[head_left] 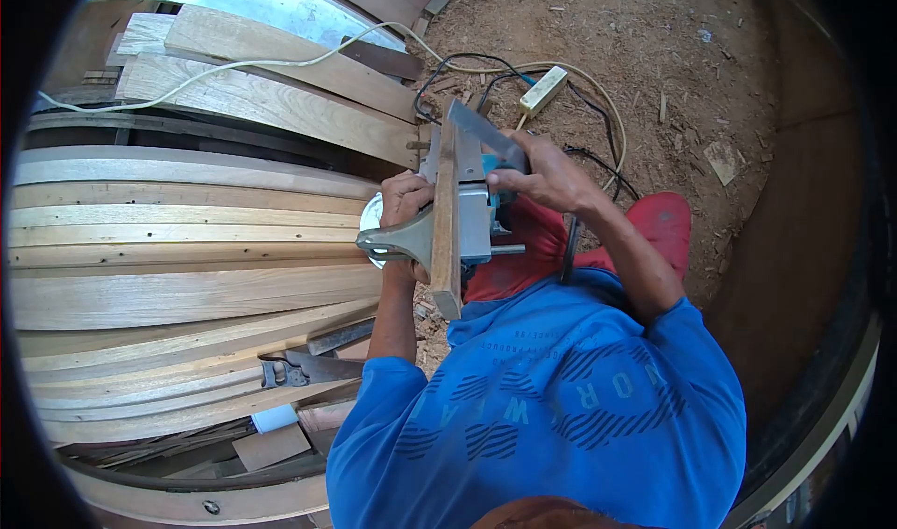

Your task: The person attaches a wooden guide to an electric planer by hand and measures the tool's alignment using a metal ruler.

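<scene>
A narrow wooden bar [446,221] stands lengthwise in front of me, between my hands. Against its right side is a power tool with a blue body and a flat silver plate [475,222], which looks like an electric planer. My left hand [407,197] is closed around a grey metal bracket [404,237] at the bar's left side; part of the hand is hidden behind it. With fingers curled, my right hand [549,176] grips a flat grey metal strip [481,129] that slants over the bar's upper end. A white round thing [372,221] shows partly behind the left hand.
Long planks [187,295] lie stacked on the left, with a handsaw [313,368] on them. More boards [252,94] lie at the upper left. A white power strip [544,92] and tangled cables [612,136] rest on the shaving-covered ground [691,71].
</scene>
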`<state>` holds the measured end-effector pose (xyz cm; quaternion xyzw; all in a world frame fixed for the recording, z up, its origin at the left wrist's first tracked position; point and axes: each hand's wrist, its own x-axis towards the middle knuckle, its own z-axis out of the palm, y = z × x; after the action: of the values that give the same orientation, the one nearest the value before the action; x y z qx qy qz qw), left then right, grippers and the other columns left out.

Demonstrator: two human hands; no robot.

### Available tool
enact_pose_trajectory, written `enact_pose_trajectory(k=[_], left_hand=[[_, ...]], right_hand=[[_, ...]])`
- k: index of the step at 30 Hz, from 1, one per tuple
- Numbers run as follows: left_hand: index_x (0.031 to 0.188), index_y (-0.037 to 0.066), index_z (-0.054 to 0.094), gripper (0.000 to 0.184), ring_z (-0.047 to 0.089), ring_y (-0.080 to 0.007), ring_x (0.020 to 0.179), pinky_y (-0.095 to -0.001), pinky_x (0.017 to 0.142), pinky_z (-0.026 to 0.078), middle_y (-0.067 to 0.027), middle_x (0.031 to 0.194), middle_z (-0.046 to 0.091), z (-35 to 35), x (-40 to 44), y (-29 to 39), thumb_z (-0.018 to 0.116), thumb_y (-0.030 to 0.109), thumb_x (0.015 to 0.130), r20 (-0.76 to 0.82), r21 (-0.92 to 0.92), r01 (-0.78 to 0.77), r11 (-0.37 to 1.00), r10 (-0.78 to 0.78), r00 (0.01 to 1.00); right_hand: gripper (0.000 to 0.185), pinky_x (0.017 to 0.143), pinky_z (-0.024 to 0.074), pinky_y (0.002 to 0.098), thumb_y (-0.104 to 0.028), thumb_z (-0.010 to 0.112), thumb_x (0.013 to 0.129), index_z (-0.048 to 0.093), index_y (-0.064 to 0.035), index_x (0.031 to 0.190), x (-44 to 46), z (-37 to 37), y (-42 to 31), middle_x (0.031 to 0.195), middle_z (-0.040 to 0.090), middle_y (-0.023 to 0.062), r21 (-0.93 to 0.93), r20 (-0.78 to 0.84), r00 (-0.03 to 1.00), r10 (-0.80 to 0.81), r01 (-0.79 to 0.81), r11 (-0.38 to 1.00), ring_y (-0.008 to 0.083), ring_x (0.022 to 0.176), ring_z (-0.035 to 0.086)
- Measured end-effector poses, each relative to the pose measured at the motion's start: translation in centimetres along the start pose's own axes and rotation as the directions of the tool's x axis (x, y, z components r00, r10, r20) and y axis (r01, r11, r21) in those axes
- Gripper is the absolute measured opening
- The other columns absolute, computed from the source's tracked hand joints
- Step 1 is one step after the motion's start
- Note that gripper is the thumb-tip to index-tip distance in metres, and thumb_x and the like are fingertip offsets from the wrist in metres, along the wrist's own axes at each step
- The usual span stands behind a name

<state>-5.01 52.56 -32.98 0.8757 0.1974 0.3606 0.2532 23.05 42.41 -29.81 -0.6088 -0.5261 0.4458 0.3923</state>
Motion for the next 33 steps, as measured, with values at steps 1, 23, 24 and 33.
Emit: enact_pose_trajectory(k=[1, 23, 24, 33], left_hand=[[0.109, 0.002, 0.07, 0.069, 0.059, -0.0344, 0.105, -0.0503, 0.101, 0.048, -0.0172, 0.106, 0.064, 0.0, 0.0, 0.1, 0.058, 0.065, 0.081, -0.019, -0.002, -0.012, 1.0, 0.012, 1.0], [0.109, 0.003, 0.072, 0.079, 0.059, -0.034, 0.104, -0.0504, 0.1, 0.048, -0.0164, 0.105, 0.063, 0.2, 0.8, 0.4, 0.056, 0.073, 0.077, -0.017, 0.023, -0.123, 0.992, 0.123, 0.992], [0.11, 0.003, 0.072, 0.08, 0.058, -0.0339, 0.104, -0.0505, 0.1, 0.048, -0.0165, 0.105, 0.063, 0.1, 0.7, 0.1, 0.055, 0.074, 0.077, 0.011, 0.025, -0.112, 0.993, 0.111, 0.994], [0.108, 0.006, 0.07, 0.04, 0.062, -0.0313, 0.106, -0.0504, 0.104, 0.051, -0.0131, 0.107, 0.064, 0.4, 1.4, 1.6, 0.075, 0.033, 0.078, -0.052, 0.018, -0.118, 0.993, 0.118, 0.992]], right_hand=[[0.055, 0.094, 0.0523, 0.0447, -0.046, 0.072, 0.099, 0.061, -0.0017, 0.129, -0.4, -0.8, -0.4, 0.108, 0.068, 0.0178, -0.045, -0.015, 0.999, 0.049, -0.049, 0.998, 0.0329, 0.099, 0.067], [0.034, 0.072, 0.0469, 0.0529, -0.033, 0.065, 0.102, 0.064, -0.0006, 0.092, -1.8, -5.6, 0.4, 0.082, 0.063, 0.0228, -0.4, 0.128, 0.991, -0.025, 0.074, 0.914, 0.0444, 0.083, 0.064], [0.034, 0.07, 0.0452, 0.0527, -0.031, 0.067, 0.101, 0.062, 0.0007, 0.091, -1.8, -5.5, 0.6, 0.078, 0.06, 0.0237, -0.37, 0.113, 0.991, -0.065, 0.103, 0.923, 0.0449, 0.078, 0.062], [0.042, 0.068, 0.0446, 0.0508, -0.037, 0.066, 0.102, 0.062, 0.002, 0.09, -1.4, -5.6, 1.9, 0.076, 0.058, 0.0228, -0.334, 0.147, 0.983, -0.11, 0.154, 0.93, 0.0429, 0.074, 0.058]])
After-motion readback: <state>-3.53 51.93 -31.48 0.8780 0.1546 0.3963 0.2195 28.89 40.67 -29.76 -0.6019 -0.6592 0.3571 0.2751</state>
